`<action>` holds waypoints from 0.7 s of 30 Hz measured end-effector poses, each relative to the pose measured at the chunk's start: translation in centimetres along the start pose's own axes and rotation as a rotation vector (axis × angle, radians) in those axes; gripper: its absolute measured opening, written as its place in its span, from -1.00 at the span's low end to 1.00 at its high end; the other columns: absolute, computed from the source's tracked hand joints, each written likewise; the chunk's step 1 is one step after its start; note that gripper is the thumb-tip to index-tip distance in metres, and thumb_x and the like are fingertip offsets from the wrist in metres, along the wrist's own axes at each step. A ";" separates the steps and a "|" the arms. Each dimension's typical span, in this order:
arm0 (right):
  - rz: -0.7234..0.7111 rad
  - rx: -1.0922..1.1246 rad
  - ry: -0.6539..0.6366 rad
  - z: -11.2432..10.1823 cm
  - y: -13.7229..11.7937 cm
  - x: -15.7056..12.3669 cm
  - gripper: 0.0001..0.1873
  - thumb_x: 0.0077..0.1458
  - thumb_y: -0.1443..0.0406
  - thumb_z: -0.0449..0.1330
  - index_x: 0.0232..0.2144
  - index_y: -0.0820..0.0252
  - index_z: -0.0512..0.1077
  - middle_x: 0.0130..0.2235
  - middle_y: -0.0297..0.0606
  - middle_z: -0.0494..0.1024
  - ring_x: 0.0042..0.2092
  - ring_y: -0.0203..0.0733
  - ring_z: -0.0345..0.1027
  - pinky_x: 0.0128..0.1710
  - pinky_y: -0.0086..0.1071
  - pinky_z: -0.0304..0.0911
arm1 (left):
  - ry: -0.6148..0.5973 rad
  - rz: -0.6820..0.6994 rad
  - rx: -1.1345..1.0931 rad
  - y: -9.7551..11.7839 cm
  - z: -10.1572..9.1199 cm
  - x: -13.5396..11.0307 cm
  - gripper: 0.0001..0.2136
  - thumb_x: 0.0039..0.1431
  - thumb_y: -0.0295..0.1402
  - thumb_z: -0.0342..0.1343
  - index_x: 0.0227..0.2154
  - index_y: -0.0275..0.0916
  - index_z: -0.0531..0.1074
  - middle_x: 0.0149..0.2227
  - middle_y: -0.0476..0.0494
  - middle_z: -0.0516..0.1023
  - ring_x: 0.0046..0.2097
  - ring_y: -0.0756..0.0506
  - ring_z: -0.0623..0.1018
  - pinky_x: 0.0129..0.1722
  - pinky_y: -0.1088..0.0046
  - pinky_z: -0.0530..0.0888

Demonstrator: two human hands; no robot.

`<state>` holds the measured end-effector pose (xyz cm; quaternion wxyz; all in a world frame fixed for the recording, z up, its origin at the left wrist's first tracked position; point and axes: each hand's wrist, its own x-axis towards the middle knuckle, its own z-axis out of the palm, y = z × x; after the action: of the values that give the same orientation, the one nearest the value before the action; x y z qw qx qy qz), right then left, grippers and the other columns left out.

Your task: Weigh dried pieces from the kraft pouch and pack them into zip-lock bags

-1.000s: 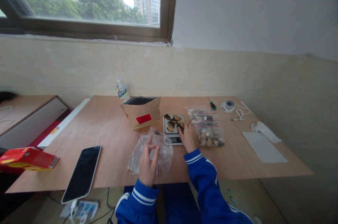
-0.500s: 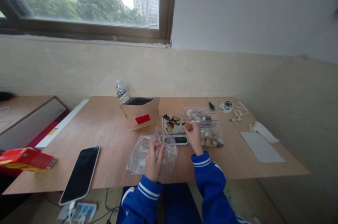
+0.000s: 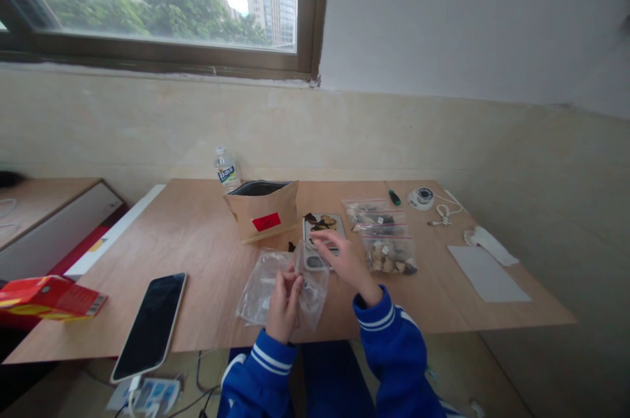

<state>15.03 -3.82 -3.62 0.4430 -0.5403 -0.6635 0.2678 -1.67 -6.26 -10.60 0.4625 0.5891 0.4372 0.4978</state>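
Note:
My left hand (image 3: 284, 296) is closed on the rim of a clear plastic bag (image 3: 258, 287) that lies at the near edge of the wooden table (image 3: 197, 241). My right hand (image 3: 342, 259) hovers over the front of a small kitchen scale (image 3: 315, 260), fingers pressed together and pointing left at the bag's mouth; what they pinch is hidden. Dried brown and dark slices (image 3: 322, 222) lie on the scale's plate. One dark slice (image 3: 291, 247) lies on the table beside the bag.
A brown paper bag (image 3: 263, 214) with a red label stands open behind the clear bag, a water bottle (image 3: 225, 168) behind it. Two filled zip bags (image 3: 388, 254) lie right of the scale. A phone (image 3: 150, 323), a red box (image 3: 49, 296) and white paper (image 3: 487, 273) are also here.
My right hand lifted off the scale's plate and swung left toward the clear bag's mouth. My left hand has kept hold of the bag and tipped its opening up.

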 end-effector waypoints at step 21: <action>-0.018 -0.239 0.277 2.7 8.7 0.7 -0.75 0.14 0.22 0.04 -0.26 0.23 0.44 -0.21 -0.07 0.51 -0.17 -0.07 0.39 -0.12 -0.18 0.30 | 0.049 -0.044 0.043 -1.2 -1.0 0.2 -0.78 0.13 -0.15 0.03 -0.39 -0.21 0.26 -0.05 -0.30 0.46 0.12 -0.21 0.36 0.05 0.19 0.30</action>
<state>16.77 -0.44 -11.92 0.4650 -0.6148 -0.6282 0.1061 -2.73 -5.69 -11.63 0.4499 0.5768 0.4717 0.4923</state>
